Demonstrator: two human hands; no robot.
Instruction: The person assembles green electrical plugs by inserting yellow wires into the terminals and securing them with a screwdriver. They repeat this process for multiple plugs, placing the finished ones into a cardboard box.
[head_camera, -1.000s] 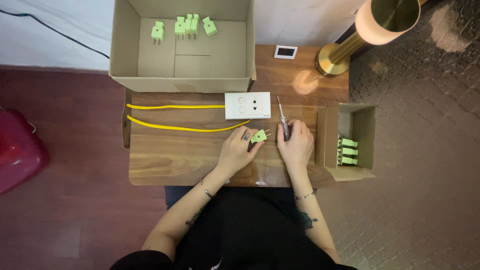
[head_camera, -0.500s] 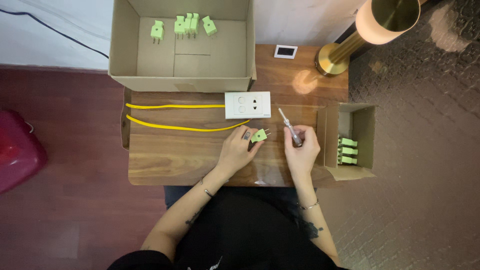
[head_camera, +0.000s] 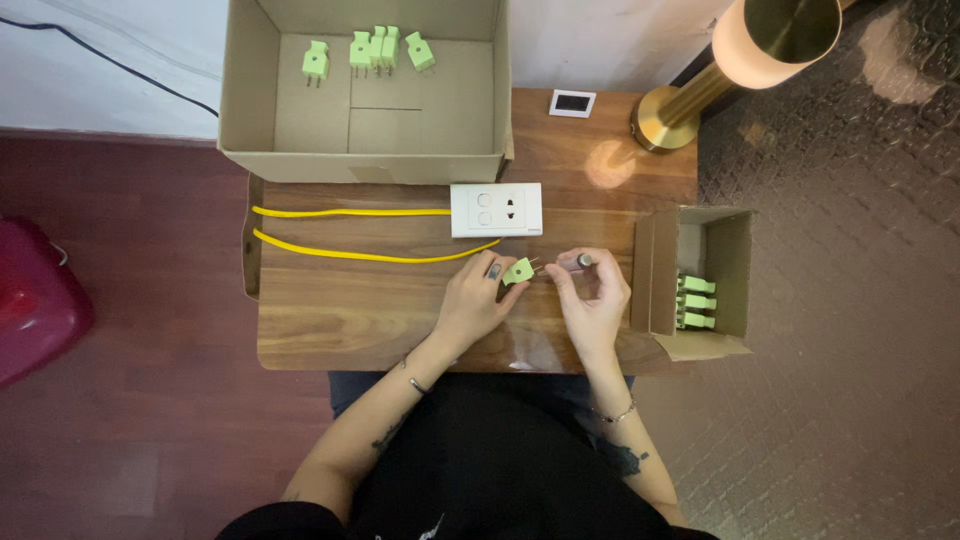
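Hands meet at the middle of the wooden surface, right in front of the person. Left hand has its fingers closed on a small green plug, pinched at the tips and held just above the wood, prongs pointing toward the other hand. Right hand sits just beside it, fingers curled around a slim tool with a dark rounded end showing on top; what kind of tool it is, I cannot tell from this angle. Plug and tool are close, nearly tip to tip, though whether they touch is not clear.

Just beyond the hands lies a white socket plate, flat on the wood, with a yellow cable running off it to the left in two long lines. Behind that stands a large open cardboard box with several more green plugs along its far side. To the right, a small cardboard box lies open on its side at the edge, a few green plugs stacked within. A brass lamp stands at the far right corner, a small white square item near its base.
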